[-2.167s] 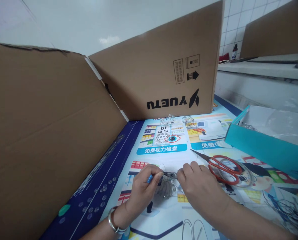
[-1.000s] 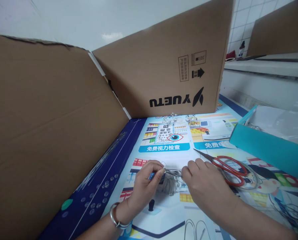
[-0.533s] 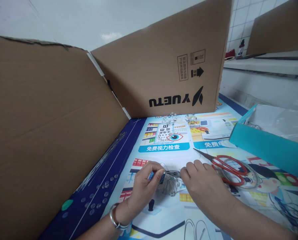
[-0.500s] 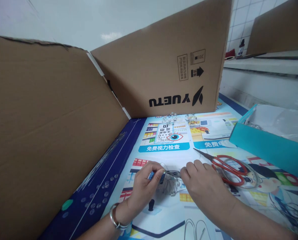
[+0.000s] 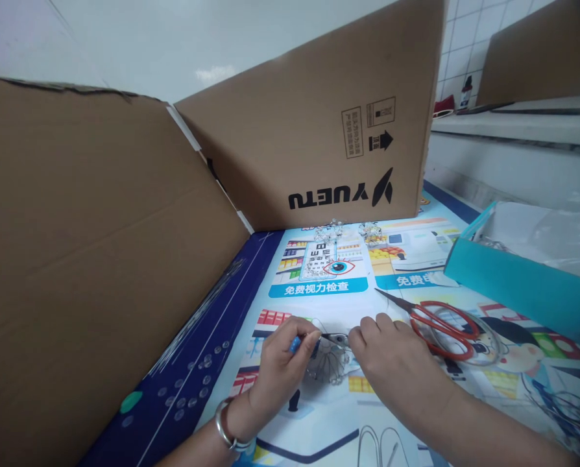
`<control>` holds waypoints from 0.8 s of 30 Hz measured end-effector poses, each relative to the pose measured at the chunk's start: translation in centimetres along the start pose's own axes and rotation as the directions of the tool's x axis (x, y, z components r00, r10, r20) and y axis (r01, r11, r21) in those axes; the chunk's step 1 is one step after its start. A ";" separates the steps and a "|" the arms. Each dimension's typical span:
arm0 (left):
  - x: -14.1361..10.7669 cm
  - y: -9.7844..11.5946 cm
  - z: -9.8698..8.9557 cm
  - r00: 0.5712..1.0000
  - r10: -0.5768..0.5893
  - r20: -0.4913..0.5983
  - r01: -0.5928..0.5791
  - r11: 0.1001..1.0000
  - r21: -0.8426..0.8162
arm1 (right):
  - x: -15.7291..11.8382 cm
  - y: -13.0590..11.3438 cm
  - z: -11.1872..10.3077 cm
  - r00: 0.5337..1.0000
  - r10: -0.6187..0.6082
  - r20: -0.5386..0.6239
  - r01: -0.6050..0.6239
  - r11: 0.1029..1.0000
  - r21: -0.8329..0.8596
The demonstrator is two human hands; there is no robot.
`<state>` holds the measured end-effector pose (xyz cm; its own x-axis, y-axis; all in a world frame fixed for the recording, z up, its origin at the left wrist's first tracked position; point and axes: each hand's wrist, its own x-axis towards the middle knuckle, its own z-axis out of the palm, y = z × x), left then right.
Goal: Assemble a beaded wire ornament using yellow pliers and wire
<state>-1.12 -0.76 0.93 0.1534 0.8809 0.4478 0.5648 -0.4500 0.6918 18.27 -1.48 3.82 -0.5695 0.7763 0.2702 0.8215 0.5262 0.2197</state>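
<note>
Low in the middle of the view, my left hand [image 5: 283, 357] is closed around a small tool with a blue handle [image 5: 294, 344], its dark metal tip pointing right. My right hand [image 5: 392, 360] is closed just right of that tip; what its fingers pinch is hidden. Beneath the gap between both hands is a wire-and-bead piece [image 5: 329, 363] with thin looping wires. Red-handled scissors [image 5: 446, 329] lie right of my right hand, over a coil of clear wire [image 5: 497, 347].
Cardboard panels [image 5: 300, 130] stand at the left and back. A teal box [image 5: 518, 279] is at the right. Small beaded pieces [image 5: 370, 232] lie by the back panel. Loose wires [image 5: 562, 408] are at lower right, bent wires [image 5: 380, 446] at the bottom.
The tool between my hands has turned slightly, and the wire-and-bead piece beneath has shifted a little left. Both hands keep nearly the same place and grip.
</note>
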 end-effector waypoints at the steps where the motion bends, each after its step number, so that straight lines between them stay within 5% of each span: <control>1: 0.0 0.0 0.0 1.000 0.004 -0.002 -0.004 1.000 -0.003 | 0.0 0.0 0.0 1.000 0.002 0.010 -0.002 1.000 0.009; 13: 0.0 -0.2 0.3 0.999 0.047 -0.023 -0.048 0.997 -0.055 | 0.2 0.3 0.3 0.991 0.071 0.118 -0.091 0.980 0.176; 24: 0.0 -0.6 0.5 0.997 -0.081 -0.013 0.080 0.995 -0.060 | 0.1 0.1 0.5 0.999 0.026 -0.021 -0.025 0.999 0.032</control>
<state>-1.05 -0.48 0.26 0.0967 0.9125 0.3975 0.5255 -0.3859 0.7582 18.31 -1.15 3.36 -0.5484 0.7822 0.2957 0.8362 0.5173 0.1824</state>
